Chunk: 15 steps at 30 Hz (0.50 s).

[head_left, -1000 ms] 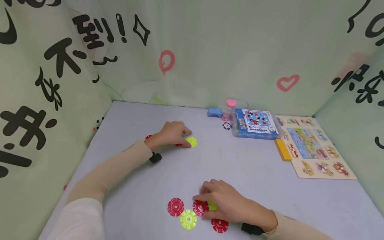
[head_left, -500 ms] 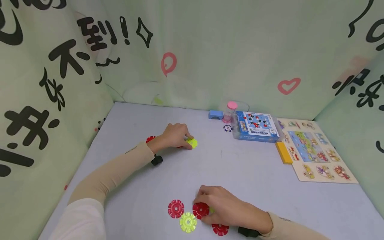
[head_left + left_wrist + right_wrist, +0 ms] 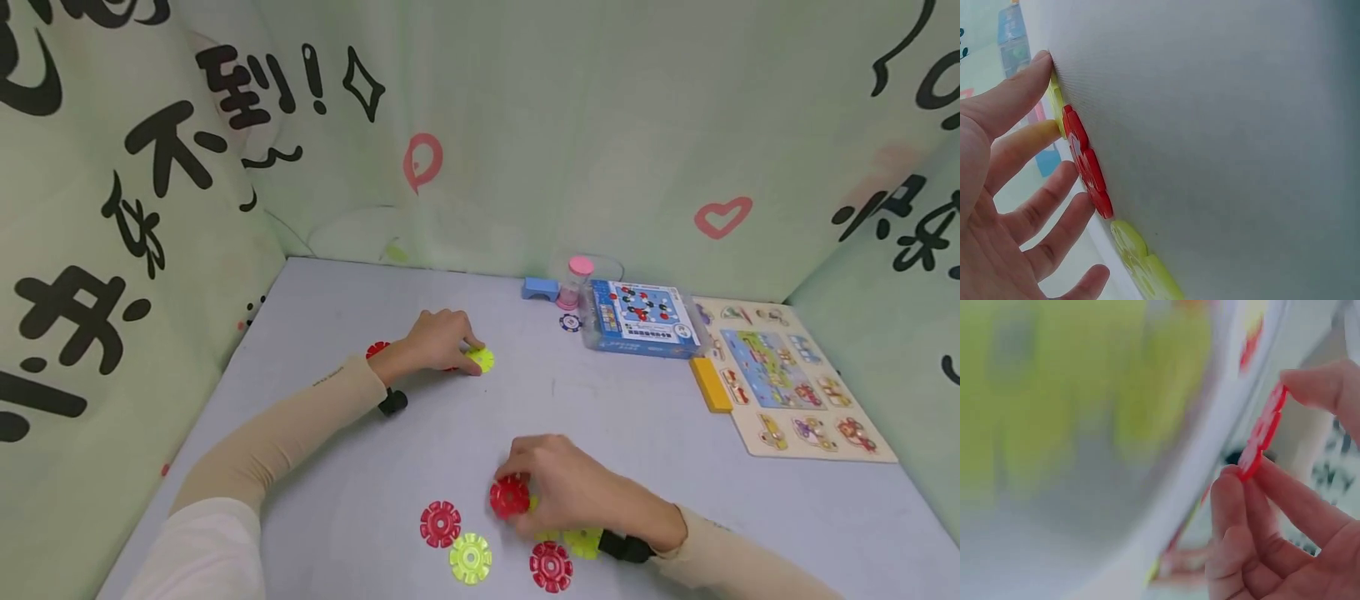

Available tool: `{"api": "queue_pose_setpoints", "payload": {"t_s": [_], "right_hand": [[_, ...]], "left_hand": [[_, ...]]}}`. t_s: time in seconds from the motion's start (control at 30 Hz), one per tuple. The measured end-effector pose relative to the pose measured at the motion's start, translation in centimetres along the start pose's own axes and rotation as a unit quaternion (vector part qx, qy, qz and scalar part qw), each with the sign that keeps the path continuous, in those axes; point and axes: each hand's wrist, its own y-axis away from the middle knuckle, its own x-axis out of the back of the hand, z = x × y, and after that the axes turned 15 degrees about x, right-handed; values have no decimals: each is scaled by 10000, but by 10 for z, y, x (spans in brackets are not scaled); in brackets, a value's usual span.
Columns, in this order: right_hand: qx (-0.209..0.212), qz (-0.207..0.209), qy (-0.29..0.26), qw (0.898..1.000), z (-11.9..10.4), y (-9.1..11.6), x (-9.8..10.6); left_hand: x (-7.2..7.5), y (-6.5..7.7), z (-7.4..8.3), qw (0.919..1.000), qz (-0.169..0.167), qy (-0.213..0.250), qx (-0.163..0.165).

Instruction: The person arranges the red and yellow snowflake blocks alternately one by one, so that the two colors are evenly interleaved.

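Red disc (image 3: 1264,432), right hand (image 3: 567,483) pinching: edge-on only from wrist

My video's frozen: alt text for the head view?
The right hand pinches a red disc over a table; the left hand pinches a lime disc farther back. More discs lie nearby; a blue box and puzzle board sit at right.

Five red discs (image 3: 510,497) and at least four yellow discs (image 3: 471,559) show.

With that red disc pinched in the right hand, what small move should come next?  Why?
Perhaps carry the red disc beside the yellow-green disc that the left hand pinches: the right hand has the red one gripped, and that row alternates colours, ending yellow-green.
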Motion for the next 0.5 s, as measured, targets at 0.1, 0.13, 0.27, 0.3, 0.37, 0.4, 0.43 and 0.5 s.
{"api": "queue_pose_setpoints", "payload": {"t_s": [0.1,0.13,0.27,0.3,0.37,0.4,0.43,0.5], "right_hand": [[-266,539,175,9980,26,-7,23],[-379,711,303,9963,36,-12,31],[-906,1173,655,9868,83,-37,52],[-1029,1191,684,9852,94,-44,55],[-1212,1119,602,9845,112,-55,57],[-1274,1048,545,9848,118,-60,57],[-1323,973,487,9852,124,-63,57],[-1329,865,409,9865,130,-69,55]], "left_hand": [[-1,0,0,10000,-26,-46,-25],[-1,0,0,10000,-37,-48,-33],[0,-1,-1,10000,-30,-64,-63],[1,-1,-1,9999,-30,-73,-63],[1,-1,-1,9998,1,-146,-97],[1,-1,-2,9998,1,-162,-107],[1,0,-2,9998,-5,-182,-114],[1,1,-3,9998,-32,-185,-119]]}}
